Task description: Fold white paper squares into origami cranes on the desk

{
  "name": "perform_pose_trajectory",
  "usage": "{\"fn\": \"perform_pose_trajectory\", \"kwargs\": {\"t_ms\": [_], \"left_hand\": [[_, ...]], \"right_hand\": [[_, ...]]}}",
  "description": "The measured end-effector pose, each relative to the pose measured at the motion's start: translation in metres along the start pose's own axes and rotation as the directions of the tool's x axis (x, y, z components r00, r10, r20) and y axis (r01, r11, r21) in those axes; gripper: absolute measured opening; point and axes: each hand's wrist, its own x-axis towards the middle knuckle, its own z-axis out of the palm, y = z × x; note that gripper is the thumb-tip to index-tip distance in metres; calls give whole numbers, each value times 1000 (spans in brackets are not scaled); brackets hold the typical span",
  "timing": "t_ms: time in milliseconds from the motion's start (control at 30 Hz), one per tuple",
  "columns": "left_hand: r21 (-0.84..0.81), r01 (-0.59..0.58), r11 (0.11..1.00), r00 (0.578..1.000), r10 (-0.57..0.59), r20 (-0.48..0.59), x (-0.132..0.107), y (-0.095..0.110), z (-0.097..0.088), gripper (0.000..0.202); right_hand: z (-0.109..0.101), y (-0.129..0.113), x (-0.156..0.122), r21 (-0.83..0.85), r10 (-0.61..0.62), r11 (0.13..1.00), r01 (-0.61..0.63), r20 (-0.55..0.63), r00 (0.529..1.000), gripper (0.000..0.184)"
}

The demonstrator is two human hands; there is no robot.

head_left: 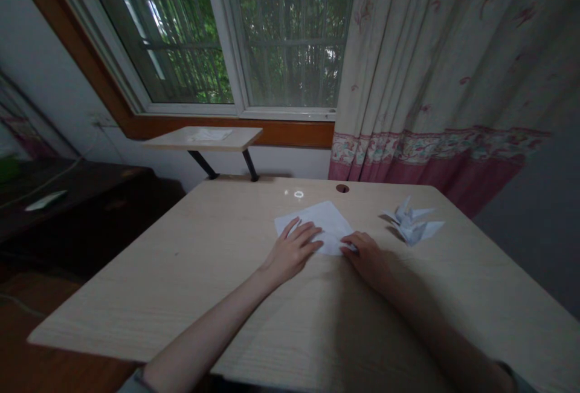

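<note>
A white sheet of paper (330, 219) lies on the table (217, 272) in front of me, one corner pointing away. My left hand (296, 245) rests on its left part, fingers stretched out and slightly apart. At the paper's right corner, my right hand (362, 251) has its thumb and fingers closed on the edge. The fingers hide part of that corner. To the right of my right hand stand folded paper cranes (413, 224), close together with their wings spread.
A small raised shelf (244, 136) on dark legs holds some white paper (211, 134) at the back left. Near the far edge is a round cable hole (342, 188). A window (290, 36) and a patterned curtain (408, 78) are behind. A dark low table (90, 187) stands left.
</note>
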Motion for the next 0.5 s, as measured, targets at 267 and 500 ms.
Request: {"fn": "perform_pose_trajectory", "kwargs": {"t_ms": [267,500], "left_hand": [[-32,11,999,999,-9,40,2,2,-1,35],[-52,14,999,999,-12,45,1,2,-1,37]], "right_hand": [[6,5,-2,13,-53,999,53,-28,998,34],[6,0,-6,-115,-75,990,85,91,993,42]]}}
